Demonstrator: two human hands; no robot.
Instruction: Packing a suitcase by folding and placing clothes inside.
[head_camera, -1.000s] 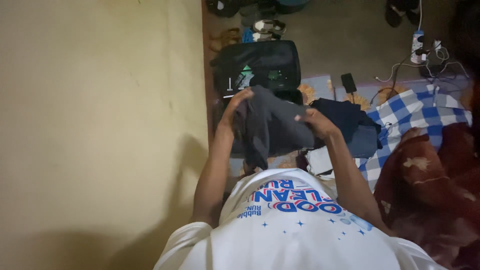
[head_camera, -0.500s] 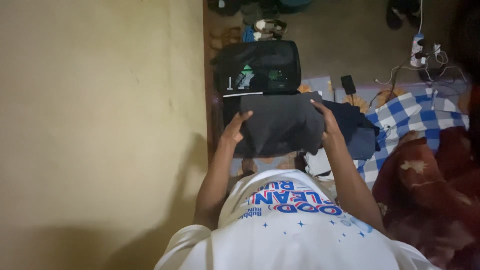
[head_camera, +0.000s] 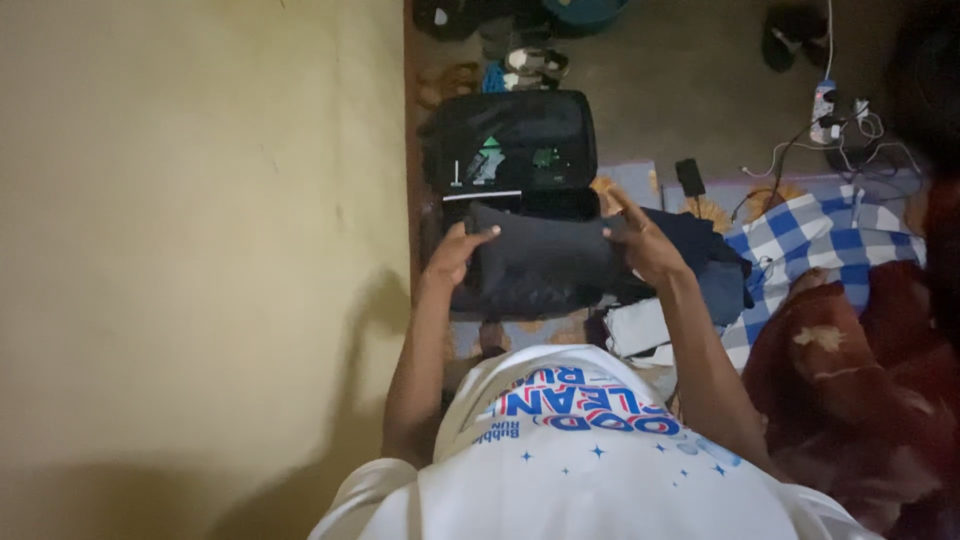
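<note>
— What's on the floor (head_camera: 690, 75)?
— An open black suitcase (head_camera: 512, 140) by the wall, sandals (head_camera: 535, 62) beyond it, a power strip (head_camera: 822, 100) with cables, and a blue checked cloth (head_camera: 810, 245).

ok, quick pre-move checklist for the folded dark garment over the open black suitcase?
1. Left hand on the left edge of the folded dark grey cloth garment: ok.
2. Right hand on the garment's right edge: ok.
3. Garment folded into a compact bundle, nothing trailing: ok on the side that shows; underside cannot tell.
4. Open black soft-sided suitcase lying with its lid back, directly beyond the garment: ok.
5. Free room in the suitcase under the garment: cannot tell, the garment hides it.
6. Pile of dark blue clothes at the right, apart from the bundle: cannot tell, it sits close behind the right hand.
</note>
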